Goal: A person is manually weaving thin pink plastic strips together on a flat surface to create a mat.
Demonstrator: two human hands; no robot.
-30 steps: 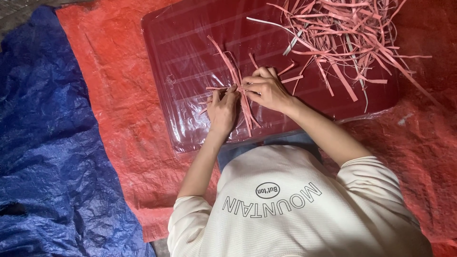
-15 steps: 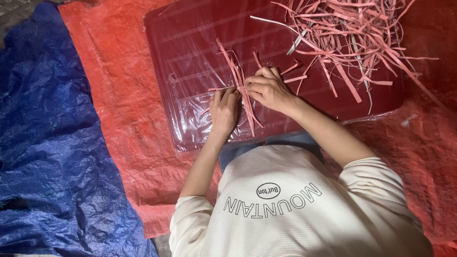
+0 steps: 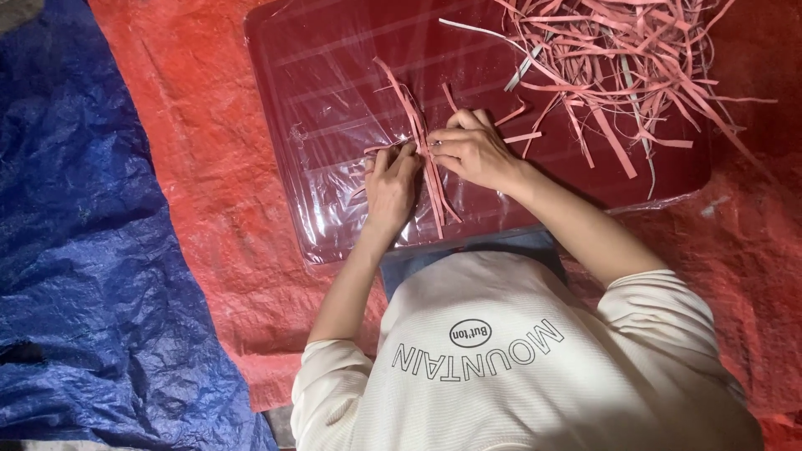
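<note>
Head view. Left hand (image 3: 391, 185) and right hand (image 3: 473, 150): fingers of both pinched on a small bundle of pink strips (image 3: 422, 159), meeting at its middle, on the near part of the dark red tray (image 3: 334, 92). Since a second ago: hands and bundle barely shifted; grip unchanged, work held in place. Loose strip pile (image 3: 618, 58): far right. Red tarp (image 3: 192, 167), blue tarp (image 3: 75, 250): left.

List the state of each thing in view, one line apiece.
left hand: flat on the board, fingertips pinching the strips
right hand: curled, pinching the same strips
bundle of pink strips: gathered, held between both hands
loose strip pile: scattered, tangled
dark red board: lying flat, wrapped in clear plastic
</note>
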